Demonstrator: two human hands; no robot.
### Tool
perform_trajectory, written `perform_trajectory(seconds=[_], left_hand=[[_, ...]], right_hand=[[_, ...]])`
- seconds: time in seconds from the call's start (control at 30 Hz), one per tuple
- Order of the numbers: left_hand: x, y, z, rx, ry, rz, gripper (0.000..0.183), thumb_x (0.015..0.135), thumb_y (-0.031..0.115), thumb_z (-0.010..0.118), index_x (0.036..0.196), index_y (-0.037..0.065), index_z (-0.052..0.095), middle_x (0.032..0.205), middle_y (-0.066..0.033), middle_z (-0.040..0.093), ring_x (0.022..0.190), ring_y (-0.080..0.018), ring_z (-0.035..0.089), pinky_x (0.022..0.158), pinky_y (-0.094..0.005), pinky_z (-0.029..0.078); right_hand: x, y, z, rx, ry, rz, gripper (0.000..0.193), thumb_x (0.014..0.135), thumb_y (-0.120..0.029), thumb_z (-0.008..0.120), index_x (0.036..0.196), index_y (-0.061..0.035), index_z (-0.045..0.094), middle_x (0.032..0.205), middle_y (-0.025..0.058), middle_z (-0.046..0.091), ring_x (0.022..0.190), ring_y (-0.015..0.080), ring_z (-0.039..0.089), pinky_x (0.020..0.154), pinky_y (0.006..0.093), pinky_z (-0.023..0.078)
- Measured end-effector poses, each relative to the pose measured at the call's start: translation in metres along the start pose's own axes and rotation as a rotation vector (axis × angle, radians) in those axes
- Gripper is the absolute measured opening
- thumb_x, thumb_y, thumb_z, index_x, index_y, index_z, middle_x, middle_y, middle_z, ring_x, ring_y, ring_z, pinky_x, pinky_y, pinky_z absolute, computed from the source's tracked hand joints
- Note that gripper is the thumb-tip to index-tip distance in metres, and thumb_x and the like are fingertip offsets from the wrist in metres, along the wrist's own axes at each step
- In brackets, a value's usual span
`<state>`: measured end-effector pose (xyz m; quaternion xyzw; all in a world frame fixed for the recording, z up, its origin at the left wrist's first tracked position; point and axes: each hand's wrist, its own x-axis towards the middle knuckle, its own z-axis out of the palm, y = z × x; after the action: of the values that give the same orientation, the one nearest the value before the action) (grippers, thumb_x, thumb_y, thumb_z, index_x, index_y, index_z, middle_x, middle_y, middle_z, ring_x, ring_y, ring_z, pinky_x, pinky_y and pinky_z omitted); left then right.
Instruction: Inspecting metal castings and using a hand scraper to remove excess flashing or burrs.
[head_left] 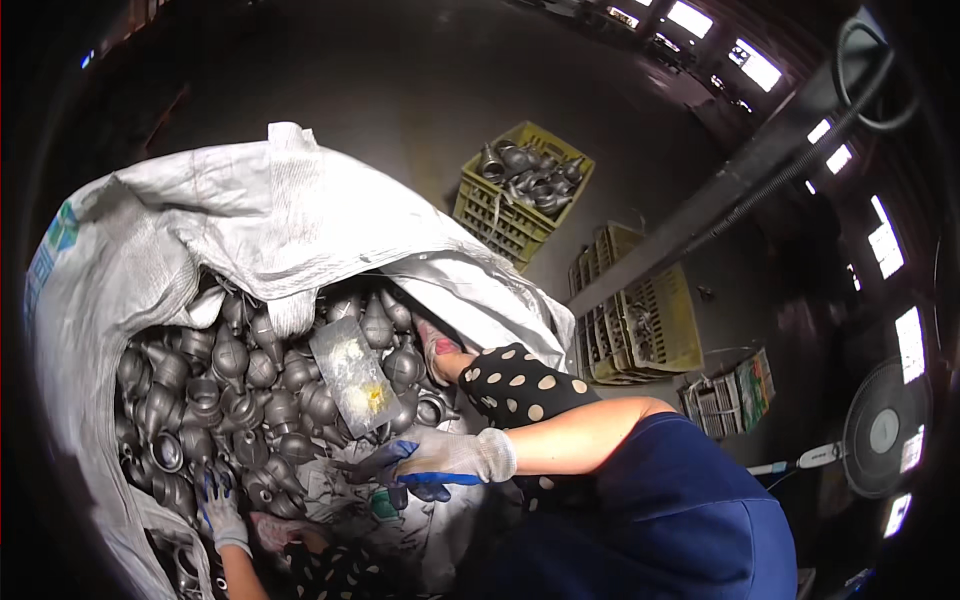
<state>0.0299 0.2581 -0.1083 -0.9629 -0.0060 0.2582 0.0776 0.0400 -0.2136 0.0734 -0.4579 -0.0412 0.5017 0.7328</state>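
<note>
A big white woven sack (330, 215) lies spread open around a heap of dark grey, bulb-shaped hollow pieces (230, 360) with narrow necks and round mouths. My left hand (222, 512), in a grey glove with blue fingers, rests against pieces at the heap's near left edge, fingers stretched apart. Over the near right side of the heap is my right hand (440, 460), in a matching glove. Its fingers reach left and are spread, partly in shadow; I make out nothing held. Just beyond it, a flat translucent slab (350, 375) with a yellow patch lies on the pieces.
Beyond the sack stands a yellow crate (500, 225) full of similar grey pieces. More yellow crates (655, 320) are to the right, near a slanting metal beam (720, 200). A stacked bundle (730, 395) and a fan (884, 430) stand at far right. My feet are among the pieces.
</note>
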Motion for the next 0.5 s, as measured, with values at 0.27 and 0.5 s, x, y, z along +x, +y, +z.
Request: perform_trajectory(seconds=[0.27, 0.5], left_hand=[[-0.025, -0.011, -0.032, -0.088, 0.102, -0.341, 0.049, 0.079, 0.017, 0.06, 0.126, 0.007, 0.051, 0.128, -0.0139, 0.051, 0.122, -0.031, 0.044, 0.104, -0.0394, 0.031], [-0.056, 0.028, -0.073, -0.199, 0.164, -0.186, 0.046, 0.08, 0.019, 0.061, 0.125, 0.009, 0.053, 0.122, -0.0141, 0.054, 0.115, -0.0292, 0.047, 0.099, -0.0369, 0.034]], right_hand=[[0.026, 0.024, -0.006, -0.201, 0.117, -0.164, 0.028, 0.085, -0.016, 0.06, 0.111, -0.0076, 0.063, 0.076, -0.0002, 0.062, 0.057, 0.0087, 0.056, 0.05, 0.0224, 0.046], [0.028, 0.022, -0.009, -0.341, 0.151, -0.217, 0.03, 0.084, -0.016, 0.059, 0.112, -0.0046, 0.063, 0.083, 0.0018, 0.065, 0.071, 0.0055, 0.055, 0.062, 0.0206, 0.046]])
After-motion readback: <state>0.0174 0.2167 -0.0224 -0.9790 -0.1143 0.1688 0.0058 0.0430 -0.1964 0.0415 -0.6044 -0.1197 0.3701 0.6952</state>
